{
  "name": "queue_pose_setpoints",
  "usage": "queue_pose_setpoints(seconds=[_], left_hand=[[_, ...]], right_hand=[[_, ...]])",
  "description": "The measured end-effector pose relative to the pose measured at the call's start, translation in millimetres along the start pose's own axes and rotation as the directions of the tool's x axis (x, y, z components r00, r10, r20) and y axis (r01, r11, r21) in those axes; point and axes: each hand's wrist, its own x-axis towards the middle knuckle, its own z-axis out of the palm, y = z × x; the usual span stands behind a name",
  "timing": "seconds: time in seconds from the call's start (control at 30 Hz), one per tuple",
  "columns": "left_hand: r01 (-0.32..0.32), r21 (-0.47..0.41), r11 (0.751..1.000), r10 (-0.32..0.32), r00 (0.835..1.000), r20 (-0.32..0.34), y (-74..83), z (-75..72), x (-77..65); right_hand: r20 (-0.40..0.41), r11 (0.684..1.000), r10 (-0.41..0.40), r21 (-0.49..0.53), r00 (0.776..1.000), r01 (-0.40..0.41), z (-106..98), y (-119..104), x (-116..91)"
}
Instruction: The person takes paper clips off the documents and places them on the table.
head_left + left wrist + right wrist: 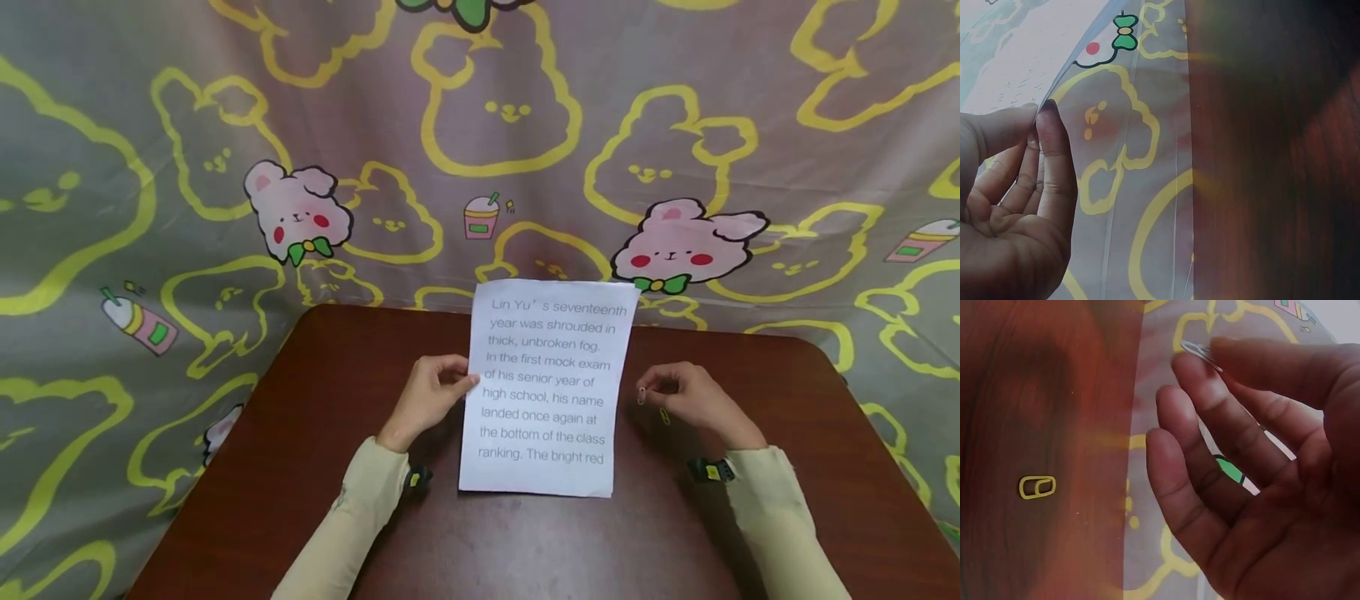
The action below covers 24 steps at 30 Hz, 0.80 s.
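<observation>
My left hand [429, 397] pinches the left edge of printed paper sheets [546, 392], holding them raised with the text facing me. In the left wrist view, thumb and forefinger grip the paper edge [1054, 81]. To the right of the paper, my right hand [697, 400] pinches a white paper clip [1200, 354] between thumb and forefinger, its other fingers loosely curved. A small gap separates this clip from the paper. A yellow paper clip [664, 417] lies on the table below the right hand. How many sheets are held cannot be told.
The brown wooden table [300, 500] spreads beneath both hands. Behind it hangs a grey curtain [390, 125] with yellow bear outlines, close to the table's back edge. Dark wristbands [711, 471] sit on both wrists.
</observation>
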Motion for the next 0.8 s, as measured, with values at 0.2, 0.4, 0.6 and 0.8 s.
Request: queue_pose_setpoints(seconds=[0.2, 0.4, 0.6, 0.8], left_hand=[[0.006, 0.0, 1.0, -0.006, 1.0, -0.002, -0.1, 1.1, -1.2], [0.009, 0.005, 1.0, -0.009, 1.0, 0.001, -0.2, 1.2, -0.4], [0.012, 0.003, 1.0, -0.012, 1.0, -0.005, -0.2, 1.2, 0.7], [0.021, 0.017, 1.0, -0.021, 1.0, 0.013, -0.7, 1.8, 1.8]], right_hand=[[0.086, 0.999, 0.054, -0.003, 0.995, -0.054, 4.6, 9.0, 0.8], [0.124, 0.996, 0.087, -0.013, 0.988, -0.086, 8.9, 13.4, 2.7], [0.117, 0.994, 0.077, -0.088, 0.99, -0.066, 14.2, 16.7, 6.5], [0.111, 0.988, 0.105, -0.122, 0.988, -0.091, 20.1, 20.0, 8.9]])
